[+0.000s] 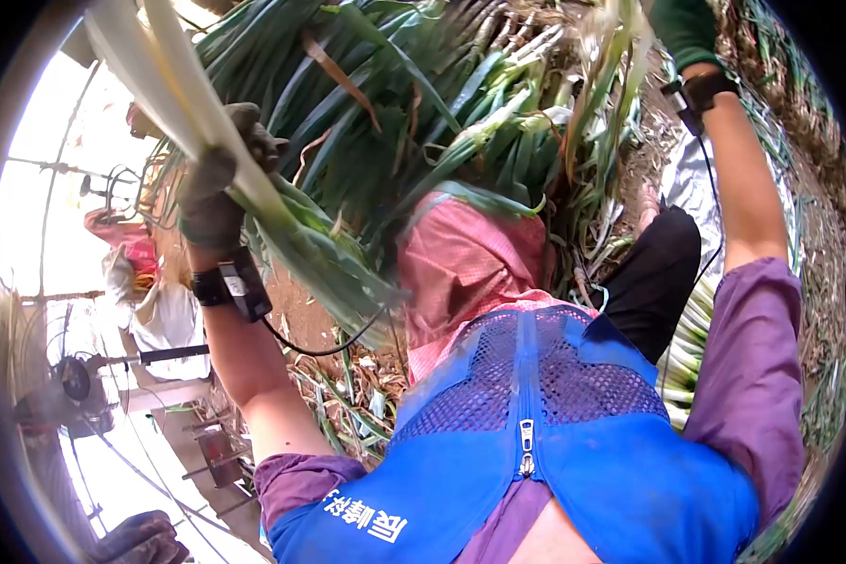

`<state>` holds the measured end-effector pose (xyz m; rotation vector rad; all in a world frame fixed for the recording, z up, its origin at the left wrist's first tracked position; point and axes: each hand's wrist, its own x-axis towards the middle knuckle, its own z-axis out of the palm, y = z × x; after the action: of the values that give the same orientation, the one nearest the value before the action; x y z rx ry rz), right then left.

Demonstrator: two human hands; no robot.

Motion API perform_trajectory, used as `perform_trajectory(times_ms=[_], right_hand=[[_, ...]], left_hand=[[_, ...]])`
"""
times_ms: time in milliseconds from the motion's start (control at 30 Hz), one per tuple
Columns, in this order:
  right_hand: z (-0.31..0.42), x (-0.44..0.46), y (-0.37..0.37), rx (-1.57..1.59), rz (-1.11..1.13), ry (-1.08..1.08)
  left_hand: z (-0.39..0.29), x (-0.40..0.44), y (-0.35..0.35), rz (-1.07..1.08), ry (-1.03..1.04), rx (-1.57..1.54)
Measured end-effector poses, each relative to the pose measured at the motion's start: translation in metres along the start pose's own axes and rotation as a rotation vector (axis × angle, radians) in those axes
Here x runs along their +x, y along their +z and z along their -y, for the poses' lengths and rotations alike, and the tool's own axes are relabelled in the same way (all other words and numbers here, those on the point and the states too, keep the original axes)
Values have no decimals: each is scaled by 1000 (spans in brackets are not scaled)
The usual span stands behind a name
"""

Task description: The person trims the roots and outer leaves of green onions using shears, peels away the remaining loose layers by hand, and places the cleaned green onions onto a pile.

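My left hand (214,183), in a dark, dirty glove, is closed around a few thick green onions (287,218). Their pale stalks rise toward the upper left and the green leaves trail down to the right, blurred at the tips. High at the right, my right hand (684,36) wears a green glove; its fingers are cut off by the frame's edge. Blurred yellowish leaves (620,80) hang beside it, and whether it grips them is hidden. A large heap of green onions (348,80) lies on the ground in front of me.
Pink checked cloth (470,258) covers one of my legs; the other is in black trousers (656,273). Pale stalks (691,338) and a whitish sheet (696,183) lie at my right. Leaf scraps (348,404) litter the soil. A fan-like machine (70,381) stands at the left.
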<state>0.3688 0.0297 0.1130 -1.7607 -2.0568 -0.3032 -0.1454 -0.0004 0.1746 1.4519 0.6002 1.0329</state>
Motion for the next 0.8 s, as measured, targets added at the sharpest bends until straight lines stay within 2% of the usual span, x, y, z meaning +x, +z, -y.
perform_trajectory(times_ms=[67, 100, 133, 167, 200, 233, 267, 400, 433, 500, 567, 633, 667, 733, 800], right_hand=[[38, 28, -43, 99, -324, 45], [66, 33, -52, 202, -369, -17], [93, 39, -54, 427, -251, -98], [111, 38, -24, 634, -355, -547], [148, 23, -23, 696, -154, -479], [183, 12, -35, 892, 140, -500], [208, 9, -30, 990, 81, -530], [289, -14, 49, 1368, -168, -642], [283, -14, 63, 1132, 49, -739], [274, -38, 88, 1139, 130, -655], [249, -67, 96, 970, 290, -669], [215, -93, 101, 615, 580, -706], [199, -108, 92, 527, 620, -724], [169, -139, 84, 392, 774, -696], [169, -146, 77, 435, 996, -652]], left_hand=[[-20, 1, -7, 42, 67, -80], [-28, 2, -8, 80, 90, -131], [-35, -3, 7, -1, 106, -153], [-39, 0, 16, 60, 112, -193], [-41, 4, 24, 120, 116, -235], [-44, 8, 35, 179, 118, -278], [-48, 8, 52, 131, 124, -193], [-51, 10, 76, 152, 121, -138], [-54, 10, 76, 167, 125, -153], [-60, 11, 69, 192, 135, -182], [-66, 11, 52, 358, 170, -199], [-77, 2, 43, 103, 197, -170], [-78, 1, 31, 197, 213, -249], [-88, -6, 29, 114, 247, -239], [-90, -5, 26, 86, 260, -233]])
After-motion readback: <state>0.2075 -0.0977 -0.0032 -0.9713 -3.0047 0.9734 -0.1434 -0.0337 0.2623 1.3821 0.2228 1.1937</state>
